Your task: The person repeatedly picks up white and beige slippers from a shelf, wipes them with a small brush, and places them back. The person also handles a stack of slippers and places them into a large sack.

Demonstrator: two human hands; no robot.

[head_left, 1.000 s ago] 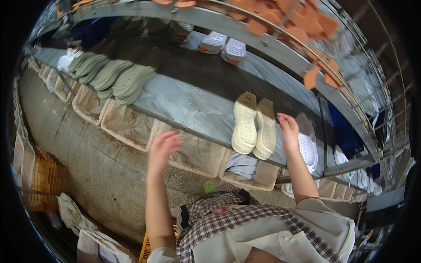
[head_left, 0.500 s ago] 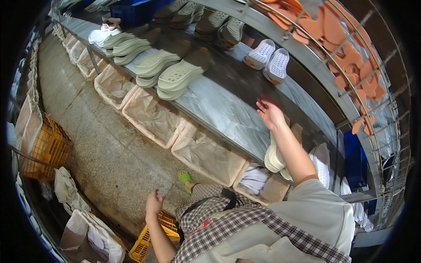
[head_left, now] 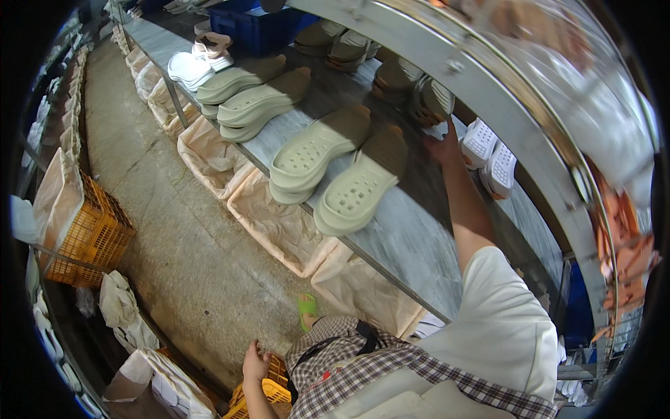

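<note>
My right hand (head_left: 441, 145) reaches over the bench to the near end of a shaded foam clog (head_left: 433, 101) in the back row. Its fingers are apart, and whether they touch the clog I cannot tell. Beside that clog stands another dark-looking one (head_left: 395, 78). Just right of my wrist is a pair of white perforated clogs (head_left: 490, 155). Nearer the front edge, two pale green clog stacks (head_left: 356, 192) lie left of my forearm. My left hand (head_left: 256, 362) hangs low by my apron, open and holding nothing, above a yellow crate (head_left: 276, 380).
A metal rack frame (head_left: 488, 84) curves above the bench on the right, with orange pieces (head_left: 624, 244) in it. Paper-lined bins (head_left: 279, 230) line the bench's front edge. A blue bin (head_left: 255, 28) stands at the back. Left of the aisle sits an orange crate (head_left: 94, 234).
My right hand has moved farther over the bench, from the open tabletop to the back-row clogs. My view has shifted right, and the rack looms closer. My left hand still hangs low.
</note>
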